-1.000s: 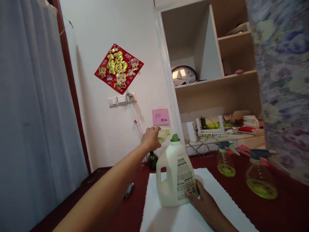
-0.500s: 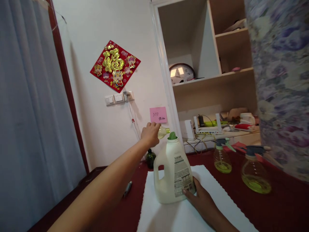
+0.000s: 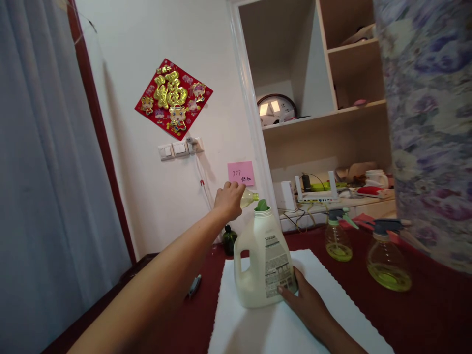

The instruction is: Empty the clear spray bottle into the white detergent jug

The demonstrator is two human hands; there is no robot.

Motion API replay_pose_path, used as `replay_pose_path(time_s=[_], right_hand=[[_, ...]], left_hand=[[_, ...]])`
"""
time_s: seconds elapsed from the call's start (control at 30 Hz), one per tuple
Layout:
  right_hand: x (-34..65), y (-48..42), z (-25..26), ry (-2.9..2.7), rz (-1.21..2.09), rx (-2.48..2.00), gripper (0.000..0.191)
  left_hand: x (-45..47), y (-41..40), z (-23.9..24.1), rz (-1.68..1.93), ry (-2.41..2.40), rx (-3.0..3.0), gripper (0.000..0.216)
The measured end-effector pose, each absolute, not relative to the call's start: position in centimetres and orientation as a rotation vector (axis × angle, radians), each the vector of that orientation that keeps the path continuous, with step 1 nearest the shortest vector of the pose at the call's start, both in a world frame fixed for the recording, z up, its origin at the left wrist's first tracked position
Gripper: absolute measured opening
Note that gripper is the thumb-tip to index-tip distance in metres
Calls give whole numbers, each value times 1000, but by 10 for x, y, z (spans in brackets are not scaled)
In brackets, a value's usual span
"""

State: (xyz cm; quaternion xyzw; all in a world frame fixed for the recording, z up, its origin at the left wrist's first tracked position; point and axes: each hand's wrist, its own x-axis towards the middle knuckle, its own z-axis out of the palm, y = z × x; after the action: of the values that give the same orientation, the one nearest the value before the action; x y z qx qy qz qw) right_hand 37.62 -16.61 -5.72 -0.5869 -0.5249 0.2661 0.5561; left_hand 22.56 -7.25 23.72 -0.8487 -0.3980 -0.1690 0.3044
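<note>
Dark red table (image 3: 424,314), white mat (image 3: 258,329) spread on it. Cream detergent jug (image 3: 262,268) upright on mat, green funnel (image 3: 262,205) in its mouth. Right hand (image 3: 306,305) flat against jug's lower side, fingers open, bracing, not wrapped. Two spray bottles (image 3: 389,258) (image 3: 337,241) with yellow-green liquid standing right of jug. Left hand (image 3: 228,200) closed around small clear bottle (image 3: 249,198), tipped, neck just above funnel.

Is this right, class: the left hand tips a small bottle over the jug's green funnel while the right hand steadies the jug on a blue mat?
Not quite. The head view shows the mat is white, not blue. The rest stands: left hand, small bottle, green funnel, right hand, jug.
</note>
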Motion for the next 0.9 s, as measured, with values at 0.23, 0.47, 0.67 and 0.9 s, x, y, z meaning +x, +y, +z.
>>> replay_pose_path(time_s=[0.23,0.47,0.67,0.9], right_hand=[[376,-166,-57,-1228,639,-1393,62],[377,-166,-58,-1238,642,-1382,62],[377,-164,-59,-1238,655,-1398,62],[376,-167,-54,-1243,657,-1414,62]], left_hand=[[228,-74,239,-442,-1029,-2244,65],[228,-71,239,-443,-1004,-2216,65],[228,-71,240,-438,-991,-2206,64],[229,-71,240,-440,-988,-2204,65]])
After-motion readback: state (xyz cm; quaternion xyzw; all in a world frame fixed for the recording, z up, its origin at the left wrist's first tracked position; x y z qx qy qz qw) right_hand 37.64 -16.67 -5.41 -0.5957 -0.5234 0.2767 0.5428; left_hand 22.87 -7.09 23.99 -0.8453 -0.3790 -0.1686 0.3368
